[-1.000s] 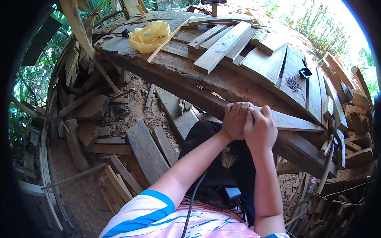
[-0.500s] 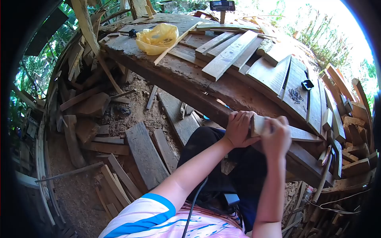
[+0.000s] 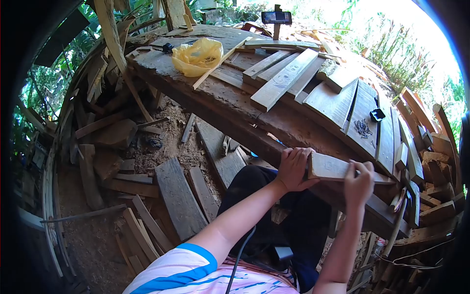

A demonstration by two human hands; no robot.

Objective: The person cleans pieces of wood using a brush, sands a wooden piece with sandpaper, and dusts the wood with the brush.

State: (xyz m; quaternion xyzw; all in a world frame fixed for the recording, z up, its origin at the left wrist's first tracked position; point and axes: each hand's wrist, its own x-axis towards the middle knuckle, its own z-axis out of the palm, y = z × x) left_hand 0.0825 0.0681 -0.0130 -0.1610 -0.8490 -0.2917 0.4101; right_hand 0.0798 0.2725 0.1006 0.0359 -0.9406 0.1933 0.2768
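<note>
A short wooden board (image 3: 329, 167) lies near the front edge of the bench, with its pale top face up and its near end toward me. My left hand (image 3: 295, 169) wraps round the left end of this board, thumb below. My right hand (image 3: 359, 182) is closed over the board's top face farther to the right. Whatever its curled fingers may hold is hidden. Beyond the hands, a small pile of nails (image 3: 363, 128) and a black square object (image 3: 377, 115) sit on the planks.
A thick wooden bench (image 3: 215, 105) carries several planks and a yellow plastic bag (image 3: 197, 57). A phone (image 3: 276, 18) stands on a mount at the back. Scrap boards (image 3: 181, 196) cover the ground at left, and stacked offcuts (image 3: 438, 169) rise at right.
My right hand has slid rightward along the board, uncovering more of its top face. My left hand keeps its place at the end. The view has shifted slightly.
</note>
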